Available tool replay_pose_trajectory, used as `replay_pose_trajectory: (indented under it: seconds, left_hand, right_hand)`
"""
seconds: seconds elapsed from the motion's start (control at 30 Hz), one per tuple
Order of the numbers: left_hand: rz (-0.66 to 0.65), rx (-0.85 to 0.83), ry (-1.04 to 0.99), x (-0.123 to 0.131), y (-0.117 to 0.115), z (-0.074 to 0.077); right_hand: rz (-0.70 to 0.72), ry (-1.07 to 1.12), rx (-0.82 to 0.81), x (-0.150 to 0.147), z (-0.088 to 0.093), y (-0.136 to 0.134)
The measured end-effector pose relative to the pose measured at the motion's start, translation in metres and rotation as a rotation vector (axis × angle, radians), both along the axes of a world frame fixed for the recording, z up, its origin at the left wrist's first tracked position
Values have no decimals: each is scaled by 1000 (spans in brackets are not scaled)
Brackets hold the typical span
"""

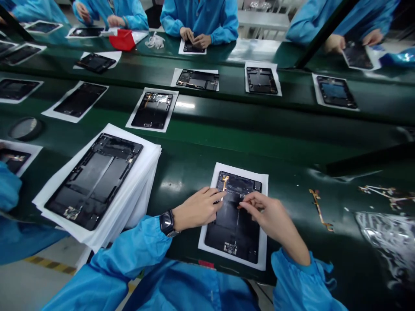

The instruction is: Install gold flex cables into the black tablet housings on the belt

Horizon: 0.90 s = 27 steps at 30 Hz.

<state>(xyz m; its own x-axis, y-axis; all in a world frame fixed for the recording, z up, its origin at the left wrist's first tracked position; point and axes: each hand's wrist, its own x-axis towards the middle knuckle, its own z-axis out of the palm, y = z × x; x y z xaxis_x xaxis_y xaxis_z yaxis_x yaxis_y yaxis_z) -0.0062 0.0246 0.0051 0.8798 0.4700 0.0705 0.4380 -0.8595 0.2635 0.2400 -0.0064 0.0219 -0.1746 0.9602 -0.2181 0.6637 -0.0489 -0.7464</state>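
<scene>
In front of me an opened black tablet housing (231,233) lies on a white sheet (264,185), its inside facing up. A copper-coloured flex cable (225,181) runs along its upper left part. My left hand (197,209), with a watch on the wrist, reaches over the housing's left edge. Its fingers are stretched out and their tips rest by the cable's lower end. Over the middle of the housing my right hand (267,214) pinches thumb and forefinger together. A small orange bit shows at those fingertips, too small to name.
To the left, another tablet housing (97,177) tops a stack of white sheets (139,194). A loose flex cable (319,209), more cables (389,194) and a clear plastic bag (385,237) lie right. Beyond, more housings (152,110) sit on the green bench, with co-workers (199,21) opposite.
</scene>
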Motion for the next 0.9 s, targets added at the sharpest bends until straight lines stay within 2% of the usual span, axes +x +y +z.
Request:
replay_pose_trajectory:
  seconds: [0.13, 0.23, 0.37, 0.57, 0.7, 0.9]
  left_hand:
    - [8, -20, -86, -1, -3, -6]
    - [75, -29, -165, -3, -2, -7]
    - [183, -68, -255, -10, 4, -6]
    - [187, -142, -252, -15, 7, -13]
    - [173, -166, -249, -19, 8, -13]
    - [151, -174, -245, -22, 8, -13]
  right_hand:
    - [0, -107, 152, -15, -5, -14]
    - [40, -183, 234, -27, -7, -20]
    - [149, -351, 297, -45, -8, -19]
    - [258, -526, 363, -69, -7, -17]
    - [291, -523, 379, -71, -7, -20]
    - [257, -381, 391, -68, -15, -23]
